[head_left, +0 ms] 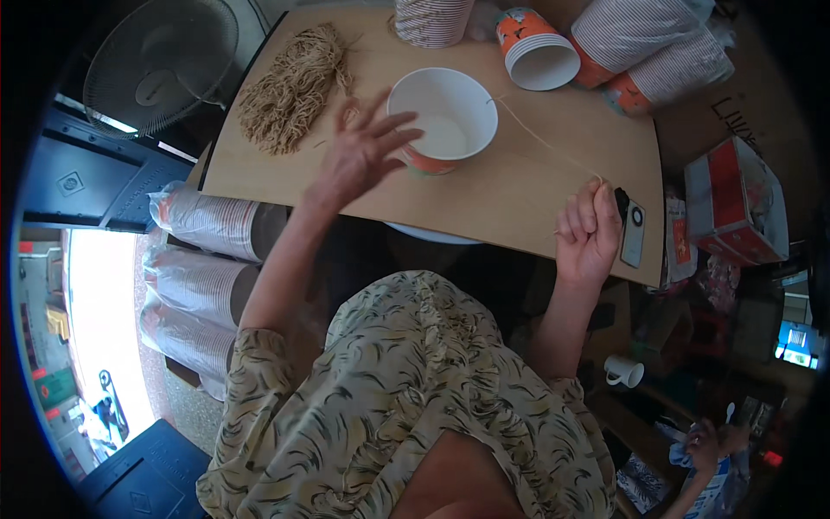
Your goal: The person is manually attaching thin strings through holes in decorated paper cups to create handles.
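Note:
A white-lined paper bucket [469, 97] with an orange outside stands upright on the table, its mouth toward me. My left hand [361, 156] hovers at its left side with fingers spread, holding nothing that I can see. From the bucket's right rim a thin tan string [546, 142] stretches down to my right hand [586, 227]. There the thumb and fingertips pinch its end, near the table's right side. A heap of tan strings [294, 91] lies to the left of the bucket.
Nested bucket stacks [640, 39] lie at the back right, beside a tilted orange bucket [538, 60]. A phone [633, 235] rests by the table's right edge. Wrapped stacks [203, 221] stand below on the left, near a fan [164, 65]. Another person's hands [705, 443] show at lower right.

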Demonstrator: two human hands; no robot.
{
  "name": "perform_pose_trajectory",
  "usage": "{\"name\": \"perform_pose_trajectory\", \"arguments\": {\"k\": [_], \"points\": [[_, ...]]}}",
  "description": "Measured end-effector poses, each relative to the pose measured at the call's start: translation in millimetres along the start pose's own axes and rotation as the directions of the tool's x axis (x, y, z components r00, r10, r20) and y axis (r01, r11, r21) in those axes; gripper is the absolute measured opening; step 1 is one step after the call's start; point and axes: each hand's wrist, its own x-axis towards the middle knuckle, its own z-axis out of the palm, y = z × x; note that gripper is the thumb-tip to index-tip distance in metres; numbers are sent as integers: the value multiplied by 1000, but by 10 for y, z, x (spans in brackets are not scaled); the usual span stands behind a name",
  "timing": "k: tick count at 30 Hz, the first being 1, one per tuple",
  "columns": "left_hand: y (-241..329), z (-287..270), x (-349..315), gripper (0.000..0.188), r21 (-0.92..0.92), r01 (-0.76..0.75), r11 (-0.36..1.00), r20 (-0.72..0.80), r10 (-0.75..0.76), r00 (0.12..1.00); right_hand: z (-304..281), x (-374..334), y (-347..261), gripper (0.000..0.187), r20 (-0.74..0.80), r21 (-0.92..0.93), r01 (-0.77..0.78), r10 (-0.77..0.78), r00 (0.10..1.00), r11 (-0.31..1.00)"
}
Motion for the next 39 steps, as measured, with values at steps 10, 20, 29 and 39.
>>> {"name": "perform_pose_trajectory", "arguments": {"k": [10,20,29,39], "points": [[196,171,90,7,-104,-117,988,-101,107,989,331,467,-8,24,102,61,55,-61,993,997],[810,351,267,23,-389,43,920,-380,-202,903,19,595,910,17,-16,486,-101,125,992,868],[1184,314,16,23,-878,474,-63,463,-359,810,46,400,962,16,-36,462,-137,173,984,876],[1039,10,-129,12,-683,326,654,292,-165,942,-100,-77,829,25,304,-794,212,70,950,570]]}}
